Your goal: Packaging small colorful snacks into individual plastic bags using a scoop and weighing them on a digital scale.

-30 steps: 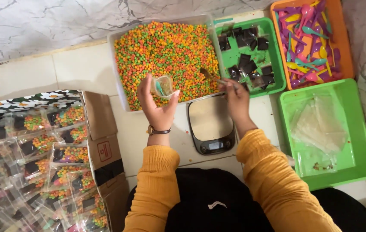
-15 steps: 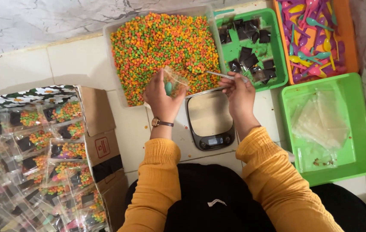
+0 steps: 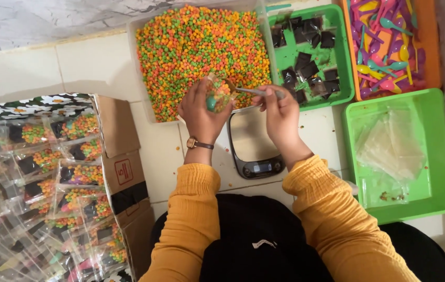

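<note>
My left hand (image 3: pixel 200 112) holds a small clear plastic bag (image 3: pixel 217 95) partly filled with orange and green cereal balls, with a teal spoon inside. My right hand (image 3: pixel 281 112) grips a metal spoon (image 3: pixel 243 90) whose bowl tips into the mouth of the bag. Both hands hover over the near edge of a big clear tub (image 3: pixel 134 78) heaped with orange, green and yellow balls. A small digital kitchen scale (image 3: pixel 253 149) sits just below the hands, its pan bare.
A green tray (image 3: pixel 347 78) holds dark sachets. An orange tray (image 3: pixel 434 57) holds coloured plastic spoons. A larger green tray (image 3: pixel 441 172) holds clear bags. A cardboard box (image 3: pixel 123 172) at left is full of packed bags. White tiled surface underneath.
The spoon has come out of the tub and now tips into the bag. The bag has more cereal balls in it than before. Both hands sit slightly closer together.
</note>
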